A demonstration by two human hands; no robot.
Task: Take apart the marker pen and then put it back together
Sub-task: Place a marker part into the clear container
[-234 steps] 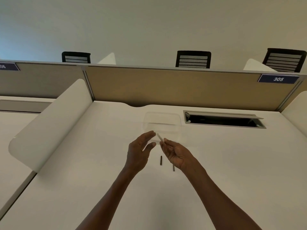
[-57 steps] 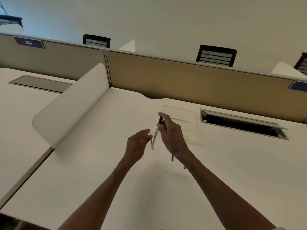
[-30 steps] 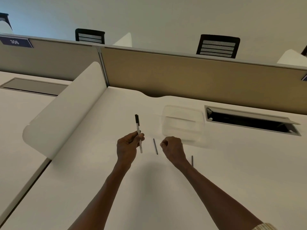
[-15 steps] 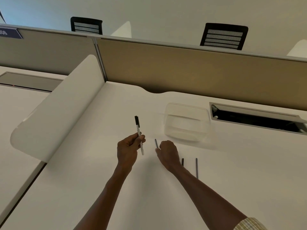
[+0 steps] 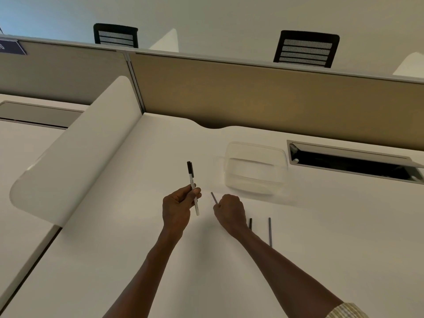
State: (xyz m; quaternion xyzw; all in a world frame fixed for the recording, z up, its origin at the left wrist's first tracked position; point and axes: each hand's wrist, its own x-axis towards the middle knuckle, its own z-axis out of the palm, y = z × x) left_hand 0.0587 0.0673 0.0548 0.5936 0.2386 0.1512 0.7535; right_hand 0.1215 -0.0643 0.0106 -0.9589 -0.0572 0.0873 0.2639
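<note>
Seen from above our own arms, our left hand point(image 5: 177, 204) grips the white marker barrel point(image 5: 193, 190), its black end tilted up and away. Our right hand point(image 5: 229, 211), which a second ago hovered empty over the worktop point(image 5: 137, 260), is now curled around a thin dark rod point(image 5: 213, 197), lifting it beside the barrel. A short dark piece point(image 5: 250, 223) and a longer rod point(image 5: 270, 231) lie near the right wrist; a clear container point(image 5: 255, 169) sits beyond. We judge reassembly is beginning: the rod looks bound for the barrel's open near end.
</note>
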